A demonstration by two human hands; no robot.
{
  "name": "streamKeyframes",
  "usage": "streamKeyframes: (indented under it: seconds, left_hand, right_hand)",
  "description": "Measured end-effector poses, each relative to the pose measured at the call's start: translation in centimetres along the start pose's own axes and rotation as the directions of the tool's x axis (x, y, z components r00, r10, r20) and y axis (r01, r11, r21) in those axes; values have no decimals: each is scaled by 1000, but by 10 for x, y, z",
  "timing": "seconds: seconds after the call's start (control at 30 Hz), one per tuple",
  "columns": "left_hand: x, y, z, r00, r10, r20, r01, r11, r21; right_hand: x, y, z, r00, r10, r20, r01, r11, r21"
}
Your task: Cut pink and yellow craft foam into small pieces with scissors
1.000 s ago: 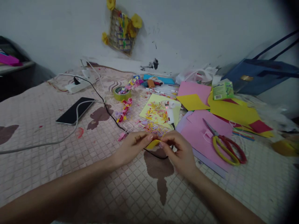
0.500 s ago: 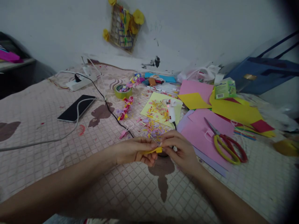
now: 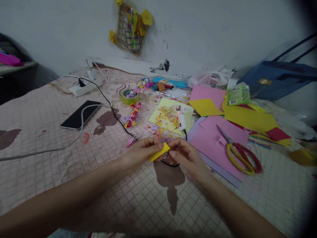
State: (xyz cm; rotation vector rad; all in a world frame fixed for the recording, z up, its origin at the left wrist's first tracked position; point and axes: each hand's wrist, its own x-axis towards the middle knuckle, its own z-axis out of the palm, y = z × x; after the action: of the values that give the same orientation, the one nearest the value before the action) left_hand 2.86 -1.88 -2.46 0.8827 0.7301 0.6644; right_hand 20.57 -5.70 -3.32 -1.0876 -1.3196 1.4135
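A small folded strip of yellow paper (image 3: pixel 159 153) is pinched between the thumb and fingers of my left hand (image 3: pixel 142 152). My right hand (image 3: pixel 187 157) is closed at the strip's right end, thumb and fingertips together against its corner. Just beyond both hands lie small pink, yellow and purple paper snippets (image 3: pixel 162 132). Behind these, a white glue gun (image 3: pixel 182 119) with a red light rests on a pale yellow sheet (image 3: pixel 158 105). Its black cord passes behind my right hand.
Scissors (image 3: pixel 239 153) with red and yellow handles lie on pink sheets (image 3: pixel 210 135) at right. Yellow sheets (image 3: pixel 250 117) and a blue bag (image 3: pixel 279 79) are farther back. Green tape (image 3: pixel 130 98), a dark phone (image 3: pixel 80 114) and a power strip (image 3: pixel 85 87) occupy the left side.
The yellow paper has turned from edge-on to showing its flat face, with its right end tilted up. Both hands have shifted slightly, the fingers rearranged around it.
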Motion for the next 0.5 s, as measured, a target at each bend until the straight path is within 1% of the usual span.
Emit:
streamKeyframes:
  seconds: [0.23,0.37,0.5]
  left_hand:
    - [0,-2,-1,999,32,5,-33,996,78]
    - [0,-3,-1,999,41,18,-42,997,71]
    - [-1,-3,-1,999,34,4,-34,997,65]
  right_hand:
    - [0,2,2,999,36,16,-36,999,26]
    - [1,3,0,1000,27,12,-27,999,40]
    - [2,4,-1,1000,10,8,-10,999,46]
